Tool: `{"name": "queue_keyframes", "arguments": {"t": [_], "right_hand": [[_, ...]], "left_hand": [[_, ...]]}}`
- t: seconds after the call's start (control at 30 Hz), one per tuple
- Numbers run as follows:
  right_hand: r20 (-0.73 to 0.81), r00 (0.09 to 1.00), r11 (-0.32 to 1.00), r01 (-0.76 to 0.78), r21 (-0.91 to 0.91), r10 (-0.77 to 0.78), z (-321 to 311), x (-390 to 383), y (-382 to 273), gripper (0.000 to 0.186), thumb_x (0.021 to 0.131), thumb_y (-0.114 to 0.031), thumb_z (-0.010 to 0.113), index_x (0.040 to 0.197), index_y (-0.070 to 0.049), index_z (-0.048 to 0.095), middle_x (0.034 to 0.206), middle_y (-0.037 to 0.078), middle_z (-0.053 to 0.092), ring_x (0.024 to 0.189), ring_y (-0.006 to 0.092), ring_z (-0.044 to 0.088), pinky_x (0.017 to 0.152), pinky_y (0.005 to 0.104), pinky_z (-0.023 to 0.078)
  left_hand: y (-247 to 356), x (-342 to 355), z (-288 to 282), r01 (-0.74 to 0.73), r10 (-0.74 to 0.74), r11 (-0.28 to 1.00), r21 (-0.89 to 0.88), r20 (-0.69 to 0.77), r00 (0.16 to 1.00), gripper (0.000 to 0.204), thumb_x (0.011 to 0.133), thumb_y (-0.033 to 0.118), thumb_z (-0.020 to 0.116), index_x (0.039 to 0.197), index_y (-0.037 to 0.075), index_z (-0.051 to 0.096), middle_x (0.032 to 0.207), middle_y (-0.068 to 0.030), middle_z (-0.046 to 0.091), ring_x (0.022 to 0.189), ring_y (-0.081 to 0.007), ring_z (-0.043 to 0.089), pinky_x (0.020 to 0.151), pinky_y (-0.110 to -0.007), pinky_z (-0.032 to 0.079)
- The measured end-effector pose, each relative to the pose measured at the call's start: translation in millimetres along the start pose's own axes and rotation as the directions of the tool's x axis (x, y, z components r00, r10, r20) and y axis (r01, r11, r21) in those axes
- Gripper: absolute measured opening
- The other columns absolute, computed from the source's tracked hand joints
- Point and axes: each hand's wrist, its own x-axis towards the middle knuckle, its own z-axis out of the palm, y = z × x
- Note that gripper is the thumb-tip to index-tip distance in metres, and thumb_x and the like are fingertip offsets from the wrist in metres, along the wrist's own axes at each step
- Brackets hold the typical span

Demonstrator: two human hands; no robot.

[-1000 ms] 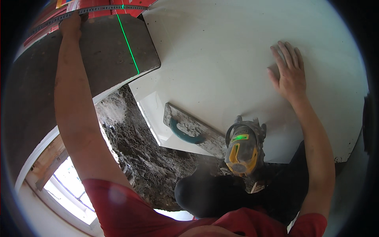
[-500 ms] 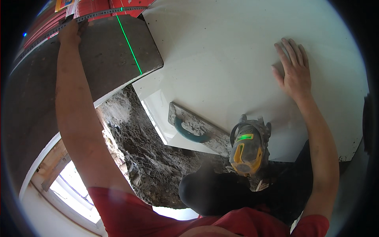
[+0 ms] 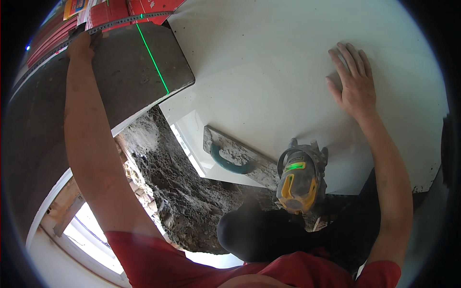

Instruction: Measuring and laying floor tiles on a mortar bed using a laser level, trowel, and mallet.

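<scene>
A large white tile fills the upper middle of the view. My right hand lies flat on its right part, fingers spread. My left hand reaches up to the far left and grips the top edge of a grey slab, next to a metal ruler. A thin green laser line runs down the grey slab.
A trowel with a teal handle lies on the tile's lower edge. A yellow and grey laser level stands beside it. Dark grey mortar covers the floor below. Red boxes sit at the top. A bright window frame is lower left.
My right hand has slid a little farther to the right and up on the white tile. My left hand stays on the slab's top edge.
</scene>
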Motion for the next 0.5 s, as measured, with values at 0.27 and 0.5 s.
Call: {"name": "queue_keyframes", "arguments": {"t": [0.27, 0.5], "right_hand": [[0.014, 1.000, 1.000, -0.004, -0.015, 0.004, 1, -3, 2, 0.062, 0.095, -0.034, 0.068, 0.152, -0.016, 0.050, 0.158, 0.006, 0.045, 0.149, 0.0281, 0.039, 0.129, 0.0500, 0.026], [0.020, 1.000, 1.000, 0.007, -0.017, -0.007, 5, 6, -2, 0.062, 0.095, -0.035, 0.069, 0.151, -0.016, 0.051, 0.158, 0.006, 0.046, 0.149, 0.0280, 0.039, 0.128, 0.0507, 0.027]], "left_hand": [[0, -12, 16, -0.002, 0.003, 1.000, 0.020, -0.058, 0.998, 0.047, 0.095, -0.008, 0.045, 0.142, -0.008, 0.040, 0.128, -0.0231, 0.063, 0.104, -0.0370, 0.074, 0.085, -0.043, 0.070], [-25, 4, 5, -0.059, 0.059, 0.996, 0.062, 0.001, 0.998, 0.049, 0.092, -0.007, 0.045, 0.140, -0.013, 0.035, 0.125, -0.0232, 0.065, 0.104, -0.0360, 0.076, 0.084, -0.037, 0.070]]}}
